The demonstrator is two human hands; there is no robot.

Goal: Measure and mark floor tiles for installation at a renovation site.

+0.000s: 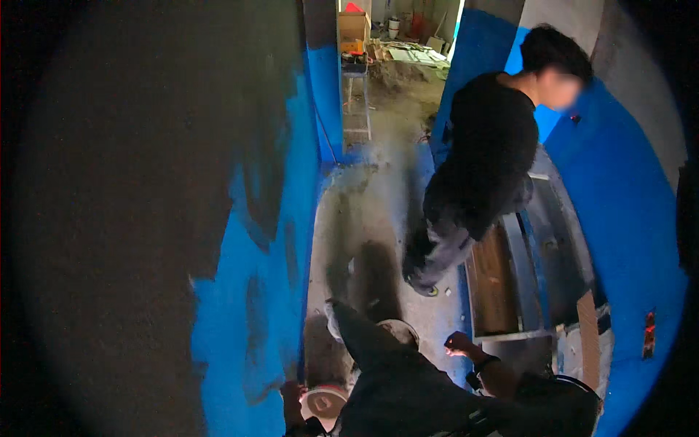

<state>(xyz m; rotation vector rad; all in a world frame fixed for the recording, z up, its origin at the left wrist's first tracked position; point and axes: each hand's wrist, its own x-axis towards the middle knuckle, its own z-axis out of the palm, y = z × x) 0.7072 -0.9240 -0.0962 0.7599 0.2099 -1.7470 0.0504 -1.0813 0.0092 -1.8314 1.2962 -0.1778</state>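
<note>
My left hand (291, 394) hangs low beside the blue-painted wall, against the rim of a round bucket (325, 402) with a reddish edge. The hand is dark and small, so its fingers and any grip are not clear. Out to the right, my right hand (459, 344) is held in the air with its fingers curled in, and nothing shows in it. A dark band circles that wrist. Between the hands stretches my leg in dark trousers, partly covering a second round container (400, 331) on the floor.
A person in dark clothes (488, 138) bends beside an open metal-framed box (496, 288) along the right wall. Blue paint (255, 328) covers part of the dark left wall. Beyond a doorway, rubble (397, 76) and boards lie near a small stand (357, 98).
</note>
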